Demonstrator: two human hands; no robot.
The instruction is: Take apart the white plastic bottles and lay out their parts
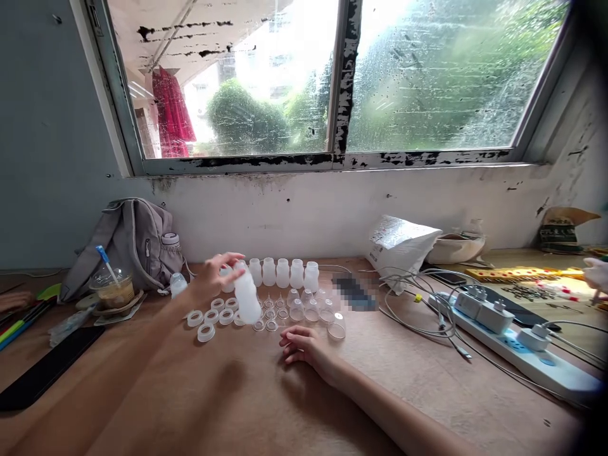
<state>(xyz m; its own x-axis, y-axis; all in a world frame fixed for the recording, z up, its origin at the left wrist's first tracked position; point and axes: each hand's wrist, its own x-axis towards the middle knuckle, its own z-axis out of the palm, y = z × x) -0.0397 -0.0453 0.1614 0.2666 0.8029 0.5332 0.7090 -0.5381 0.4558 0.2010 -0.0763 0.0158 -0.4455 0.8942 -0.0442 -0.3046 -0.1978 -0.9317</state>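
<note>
My left hand (213,277) is closed on the top end of a frosted white baby bottle (247,301), which tilts in front of a row of similar upright bottles (282,273). White screw rings (206,332) lie on the table below that hand. Small clear bottle nipples (270,313) stand just right of the held bottle, partly hidden by it. Beyond my right hand (304,348) are several clear domed caps (311,310), one of them lying tipped (336,329). The right hand hovers low over the table with loosely bent, parted fingers and nothing in them.
At the left stand a grey backpack (137,247), an iced drink cup (113,288) and a black flat case (52,367). Cables and a white power strip (513,342) lie right, below a silvery bag (403,247). Another person's hand (596,272) shows at the right edge.
</note>
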